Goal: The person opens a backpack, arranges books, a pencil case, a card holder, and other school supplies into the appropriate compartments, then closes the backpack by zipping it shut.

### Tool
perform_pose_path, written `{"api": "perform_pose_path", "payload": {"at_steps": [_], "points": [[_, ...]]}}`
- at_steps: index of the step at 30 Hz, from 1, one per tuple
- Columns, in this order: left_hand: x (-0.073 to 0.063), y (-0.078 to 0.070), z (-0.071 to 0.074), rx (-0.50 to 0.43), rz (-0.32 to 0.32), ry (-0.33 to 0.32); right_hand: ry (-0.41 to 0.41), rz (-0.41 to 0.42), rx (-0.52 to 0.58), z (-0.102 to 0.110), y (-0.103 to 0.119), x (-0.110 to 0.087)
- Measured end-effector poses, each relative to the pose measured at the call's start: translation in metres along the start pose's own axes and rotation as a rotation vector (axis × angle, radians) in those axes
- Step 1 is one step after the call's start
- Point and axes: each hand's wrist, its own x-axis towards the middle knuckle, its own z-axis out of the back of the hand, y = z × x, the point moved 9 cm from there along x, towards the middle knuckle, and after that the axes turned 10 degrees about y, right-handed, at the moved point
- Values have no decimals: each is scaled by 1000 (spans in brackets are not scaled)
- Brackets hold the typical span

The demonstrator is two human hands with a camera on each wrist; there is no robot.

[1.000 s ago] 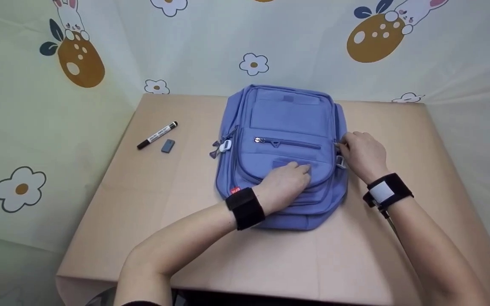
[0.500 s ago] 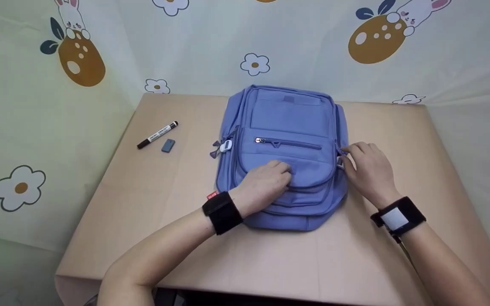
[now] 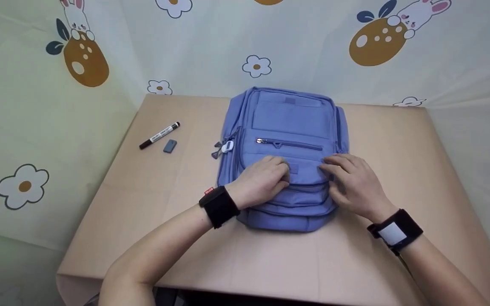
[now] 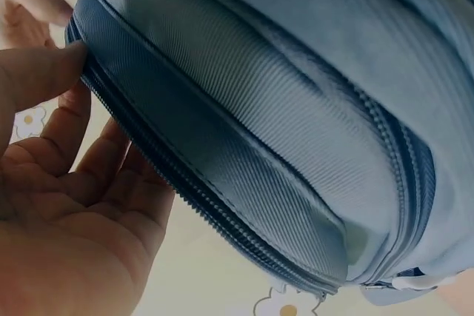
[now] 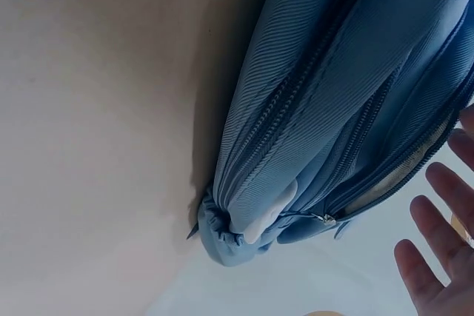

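Note:
A blue backpack [image 3: 292, 114] lies on the table, its front facing up. My left hand [image 3: 262, 180] pinches the edge of the front pocket. In the left wrist view the thumb lies on top of the lifted pocket zipper edge [image 4: 200, 205], with the fingers beneath it. At the pocket's right side is my right hand [image 3: 355, 185], its fingers loosely extended over the fabric. The right wrist view shows that pocket's zipper parted, with a pale lining [image 5: 400, 172] inside and a metal slider [image 5: 326, 219] at the far end. My right fingers [image 5: 437, 227] are spread beside it.
On the table [image 3: 177, 238], left of the backpack, lie a black-and-white marker [image 3: 160, 135] and a small grey-blue block [image 3: 170, 146]. A white buckle [image 3: 227, 146] sits on the bag's left side. A patterned curtain [image 3: 202, 51] rises behind the table.
My right hand has left the zipper on the bag's right side and come down and inward onto the front pocket. My left hand has shifted left along the pocket's lower edge.

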Motion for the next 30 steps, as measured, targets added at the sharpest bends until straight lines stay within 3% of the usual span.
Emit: {"api": "perform_pose_path", "payload": {"at_steps": [4,11,24,30], "points": [[-1,-1,6,-39,3,-10,28,-20,2,-3,-2,1],[0,-2,35,-141,0,-115,18,-34,20,1,-7,4],[7,-3,73,-88,-15,-251,-106,-104,27,26,-23,30],[8,-5,96,-37,-50,-362,-176,-167,43,41,-29,44]]}}
